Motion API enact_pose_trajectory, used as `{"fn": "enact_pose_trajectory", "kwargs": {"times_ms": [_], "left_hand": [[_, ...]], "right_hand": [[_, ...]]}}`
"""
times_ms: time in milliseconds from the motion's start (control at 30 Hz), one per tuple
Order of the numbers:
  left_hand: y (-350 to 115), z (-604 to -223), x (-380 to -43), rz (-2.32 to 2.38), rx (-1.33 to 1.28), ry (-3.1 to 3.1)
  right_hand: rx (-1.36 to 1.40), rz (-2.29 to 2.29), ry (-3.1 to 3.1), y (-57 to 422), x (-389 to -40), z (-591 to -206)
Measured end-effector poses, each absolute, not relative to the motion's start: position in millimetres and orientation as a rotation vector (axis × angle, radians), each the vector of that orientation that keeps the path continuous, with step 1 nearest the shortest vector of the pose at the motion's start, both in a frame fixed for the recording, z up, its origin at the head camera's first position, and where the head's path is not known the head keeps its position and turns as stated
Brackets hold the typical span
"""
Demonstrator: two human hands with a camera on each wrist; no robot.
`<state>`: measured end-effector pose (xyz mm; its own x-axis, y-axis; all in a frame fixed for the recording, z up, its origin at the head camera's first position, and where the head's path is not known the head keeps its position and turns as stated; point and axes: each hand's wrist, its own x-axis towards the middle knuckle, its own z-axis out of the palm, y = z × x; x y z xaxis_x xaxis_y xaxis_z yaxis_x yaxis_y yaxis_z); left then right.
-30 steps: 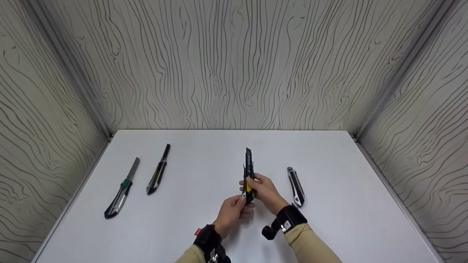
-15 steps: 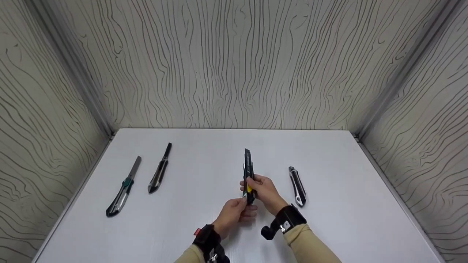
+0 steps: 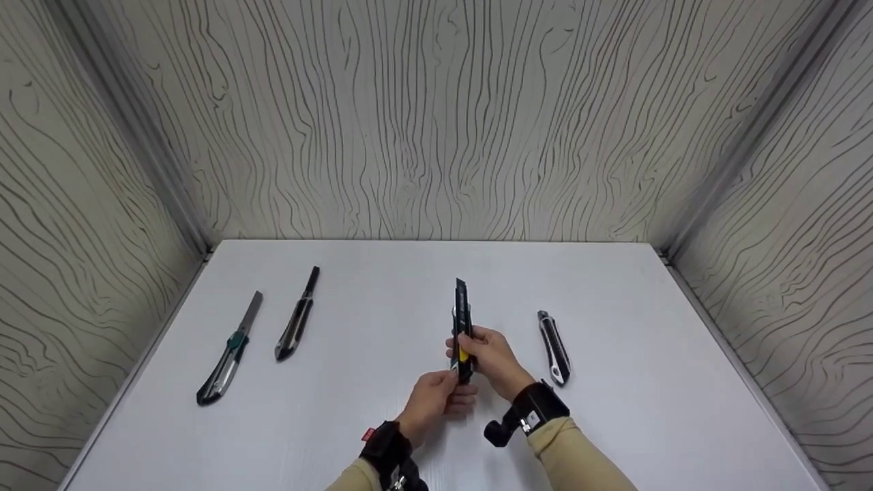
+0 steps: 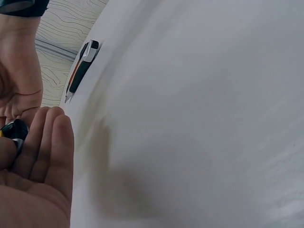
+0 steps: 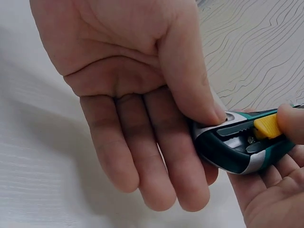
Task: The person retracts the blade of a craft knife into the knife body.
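Observation:
In the head view, both hands hold one utility knife [image 3: 462,320] pointing away over the middle of the table, its dark blade extended. My left hand [image 3: 430,399] pinches the near end of the handle; its other fingers extend below. My right hand [image 3: 494,354] grips the handle from the right, its thumb at the yellow slider [image 5: 267,127]. In the right wrist view, the dark green and silver handle [image 5: 221,152] lies between the left thumb and fingers, and the right fingers pass beneath it.
On the white table [image 3: 382,286], a green-and-silver cutter [image 3: 228,354] and a dark cutter [image 3: 298,317] lie at left, both with blades out. A black-and-white cutter [image 3: 554,348] lies right of the hands. Wood-patterned walls [image 3: 436,123] stand behind and at the sides.

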<state>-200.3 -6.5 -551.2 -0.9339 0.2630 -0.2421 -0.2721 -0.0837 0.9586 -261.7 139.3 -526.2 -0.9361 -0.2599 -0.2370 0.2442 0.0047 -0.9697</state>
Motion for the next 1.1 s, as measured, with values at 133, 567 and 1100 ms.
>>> {"fn": "enact_pose_trajectory", "kwargs": {"times_ms": [133, 567, 1100], "left_hand": [[-5.8, -551.4, -200.9, 2.087, -0.020, 1.838], [-9.6, -553.9, -201.0, 2.114, -0.020, 1.841], [-3.6, -549.4, -199.3, 2.133, -0.055, 1.837]], "right_hand": [[-0.003, -1.998, 1.953, 138.4, -261.2, -524.9], [-0.063, -1.993, 1.987, 133.9, -259.8, -525.0], [-0.091, -1.993, 1.983, 138.6, -257.7, -525.9]]}}
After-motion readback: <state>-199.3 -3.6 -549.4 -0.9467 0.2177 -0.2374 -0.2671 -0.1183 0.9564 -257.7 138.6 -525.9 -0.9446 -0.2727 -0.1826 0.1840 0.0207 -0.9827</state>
